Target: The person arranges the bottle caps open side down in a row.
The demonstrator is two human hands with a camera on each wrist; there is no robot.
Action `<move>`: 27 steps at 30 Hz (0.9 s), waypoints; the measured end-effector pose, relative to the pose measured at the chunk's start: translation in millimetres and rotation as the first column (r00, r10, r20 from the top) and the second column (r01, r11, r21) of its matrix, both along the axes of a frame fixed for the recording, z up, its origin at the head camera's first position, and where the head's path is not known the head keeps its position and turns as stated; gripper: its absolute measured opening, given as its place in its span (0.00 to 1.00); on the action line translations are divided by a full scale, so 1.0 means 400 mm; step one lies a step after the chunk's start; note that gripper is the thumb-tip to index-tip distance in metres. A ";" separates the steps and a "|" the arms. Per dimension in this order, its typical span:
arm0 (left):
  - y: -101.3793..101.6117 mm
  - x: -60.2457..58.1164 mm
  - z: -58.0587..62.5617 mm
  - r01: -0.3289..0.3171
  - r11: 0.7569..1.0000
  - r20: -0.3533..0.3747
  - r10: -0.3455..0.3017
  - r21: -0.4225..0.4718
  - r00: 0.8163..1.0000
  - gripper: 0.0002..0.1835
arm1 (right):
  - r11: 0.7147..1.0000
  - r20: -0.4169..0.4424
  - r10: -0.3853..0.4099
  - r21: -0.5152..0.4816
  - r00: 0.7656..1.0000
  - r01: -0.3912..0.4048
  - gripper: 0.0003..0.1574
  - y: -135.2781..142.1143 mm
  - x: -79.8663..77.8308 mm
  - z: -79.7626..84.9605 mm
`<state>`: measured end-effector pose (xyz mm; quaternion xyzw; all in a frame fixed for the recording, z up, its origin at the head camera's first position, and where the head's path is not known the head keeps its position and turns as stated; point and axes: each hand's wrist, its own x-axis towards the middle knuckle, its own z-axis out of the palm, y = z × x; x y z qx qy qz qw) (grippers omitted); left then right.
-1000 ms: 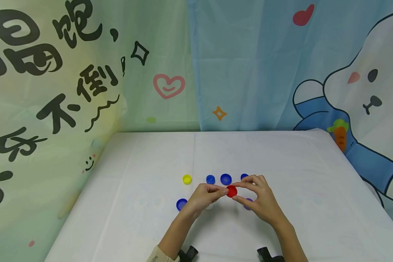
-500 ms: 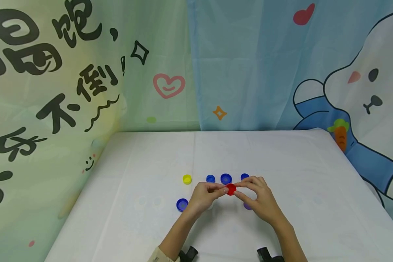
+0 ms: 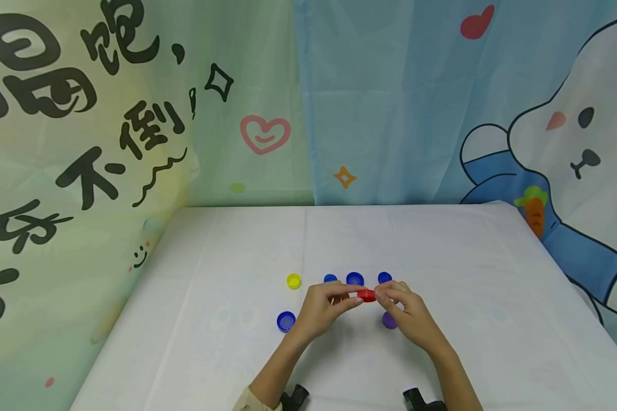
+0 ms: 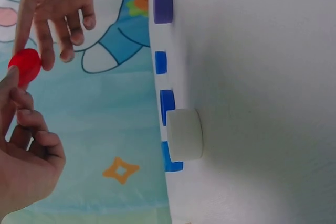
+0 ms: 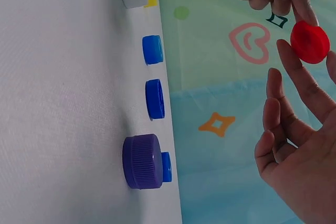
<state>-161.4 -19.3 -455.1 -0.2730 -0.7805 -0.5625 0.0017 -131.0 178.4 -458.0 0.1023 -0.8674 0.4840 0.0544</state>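
Green-and-blue curtain [image 3: 370,114] hangs behind the white table [image 3: 200,348]. From the left, a blue cap [image 3: 286,321] lies near the left hand [image 3: 316,314], whose thumb and finger, narrowly apart, pinch the red cap [image 3: 367,295] above the table. This cap seems to me light, stiff, not fragile, perhaps slightly slippery; its rim is the best place to hold. At its other edge, the right hand [image 3: 412,315] also pinches it, thumb and forefinger parted only by the cap.

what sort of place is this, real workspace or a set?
Probably a set, a staged tabletop spot, though the wider room isn't visible: white-covered table, cartoon-print cloth backdrop behind it, small plastic caps spread out on top.
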 end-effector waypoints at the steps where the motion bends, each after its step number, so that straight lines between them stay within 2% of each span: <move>1: 0.000 -0.001 0.000 0.011 1.000 -0.014 -0.011 0.000 1.000 0.12 | 1.000 0.002 0.006 -0.006 1.000 -0.006 0.13 0.000 0.000 0.000; 5: 0.000 -0.004 -0.003 0.034 0.999 -0.039 -0.034 -0.012 0.999 0.12 | 0.999 0.003 0.022 -0.028 1.000 -0.021 0.11 0.002 0.001 0.003; 12: -0.002 -0.006 -0.006 0.047 0.998 -0.043 -0.049 -0.031 0.998 0.14 | 0.997 -0.029 0.031 -0.063 0.999 -0.032 0.09 0.005 -0.001 0.001; 20: -0.007 -0.007 -0.009 0.028 0.997 0.029 -0.026 -0.078 0.999 0.18 | 0.997 -0.045 0.001 -0.071 0.999 -0.004 0.06 0.005 -0.001 -0.007; 27: -0.008 -0.007 -0.012 0.016 0.995 0.082 -0.008 -0.096 0.997 0.16 | 0.998 -0.103 -0.018 -0.060 0.995 0.012 0.10 0.003 -0.001 -0.006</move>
